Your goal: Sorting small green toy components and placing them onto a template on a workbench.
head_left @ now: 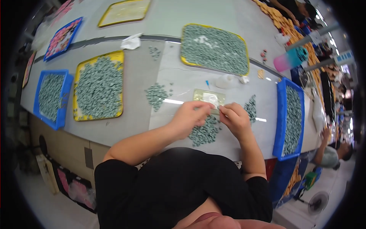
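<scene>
My left hand and my right hand are close together over the table, thumbs and fingertips pinched. Whatever small thing they hold is hidden by the fingers. Just beyond them lies a yellowish rectangular plate with a white patch on it. Below the hands spreads a pile of small grey-green pieces. A smaller heap of the same pieces sits by my right hand, and a loose heap lies left of the plate. Behind the plate are a whitish bottle and a blue-tipped item.
Yellow-rimmed trays of grey-green pieces stand at the left and back. Blue bins of them flank me at left and right. A pink-and-teal bottle and crumpled white tissue are farther off. Other people work at the right.
</scene>
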{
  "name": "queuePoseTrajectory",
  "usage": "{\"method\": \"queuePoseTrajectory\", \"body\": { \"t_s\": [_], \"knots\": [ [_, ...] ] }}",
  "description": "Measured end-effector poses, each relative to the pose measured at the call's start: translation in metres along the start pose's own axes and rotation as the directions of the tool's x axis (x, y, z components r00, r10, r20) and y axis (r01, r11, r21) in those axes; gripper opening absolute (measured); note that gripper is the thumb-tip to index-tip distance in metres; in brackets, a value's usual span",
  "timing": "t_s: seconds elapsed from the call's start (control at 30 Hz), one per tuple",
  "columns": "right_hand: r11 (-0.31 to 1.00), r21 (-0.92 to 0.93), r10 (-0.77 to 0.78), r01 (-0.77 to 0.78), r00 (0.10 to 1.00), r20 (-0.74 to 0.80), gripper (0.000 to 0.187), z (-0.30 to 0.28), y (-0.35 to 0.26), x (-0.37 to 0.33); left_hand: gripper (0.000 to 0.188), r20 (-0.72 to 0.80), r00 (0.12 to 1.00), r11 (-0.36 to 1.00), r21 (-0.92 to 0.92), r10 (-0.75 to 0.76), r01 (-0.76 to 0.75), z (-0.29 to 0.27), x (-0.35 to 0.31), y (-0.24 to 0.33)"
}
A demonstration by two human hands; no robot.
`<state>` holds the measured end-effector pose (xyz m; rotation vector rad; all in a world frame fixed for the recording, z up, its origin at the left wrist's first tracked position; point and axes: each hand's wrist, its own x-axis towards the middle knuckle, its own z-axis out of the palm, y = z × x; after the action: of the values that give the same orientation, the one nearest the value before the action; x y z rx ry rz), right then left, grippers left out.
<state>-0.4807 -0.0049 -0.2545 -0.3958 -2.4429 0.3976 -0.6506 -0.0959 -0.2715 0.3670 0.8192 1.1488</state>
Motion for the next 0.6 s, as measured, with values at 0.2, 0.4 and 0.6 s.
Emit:
{"method": "queuePoseTrajectory", "body": {
  "t_s": [0.2,0.4,0.6],
  "knots": [
    [0.986,-0.135,-0.093,0.097,0.995,0.037,0.029,-0.003,0.055,-0.017,0.023,-0.211,0.951,0.965,-0.086,0.225,-0.248,0.01,0.035,0.006],
    [0.967,-0.199,-0.145,0.156,0.987,0.067,0.029,-0.006,0.069,-0.02,0.017,-0.248,0.951,0.972,-0.098,0.184,-0.213,0.016,0.053,-0.003],
    [0.957,-0.232,-0.155,0.172,0.984,0.089,0.029,0.0,0.065,-0.015,0.019,-0.151,0.976,0.967,-0.174,0.16,-0.185,0.005,0.05,-0.002]
  ]
}}
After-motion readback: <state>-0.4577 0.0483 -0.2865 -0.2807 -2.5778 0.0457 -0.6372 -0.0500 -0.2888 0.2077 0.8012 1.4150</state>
